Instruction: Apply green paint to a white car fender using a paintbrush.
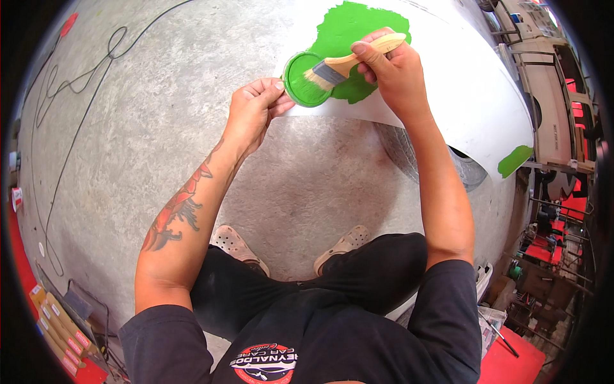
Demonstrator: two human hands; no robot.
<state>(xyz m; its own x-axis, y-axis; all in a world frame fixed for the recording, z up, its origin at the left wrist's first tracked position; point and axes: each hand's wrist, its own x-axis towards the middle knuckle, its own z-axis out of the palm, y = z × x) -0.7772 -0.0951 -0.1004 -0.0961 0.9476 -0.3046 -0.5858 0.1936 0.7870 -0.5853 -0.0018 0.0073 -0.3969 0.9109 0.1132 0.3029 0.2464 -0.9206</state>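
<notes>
My left hand [257,104] pinches the near-left edge of a round lid [298,75], thumb at its rim and fingers below. Wet-looking green paint coats the inside of the lid. In my right hand [398,69] is a flat paintbrush [346,64], gripped by its pale wooden handle. Its light bristles point down to the left and appear to touch the paint in the lid. Behind both hands spreads a white car-body panel [455,89] with a large, uneven patch of green paint [348,25]. Part of that patch is hidden by the brush and my right hand.
A tyre [401,148] shows under the panel's near edge. Another green patch [514,161] marks its right corner. A black cable [82,121] loops over the concrete floor [185,70]. Shelving with clutter [555,256] lines the right; cardboard boxes [64,329] sit lower left.
</notes>
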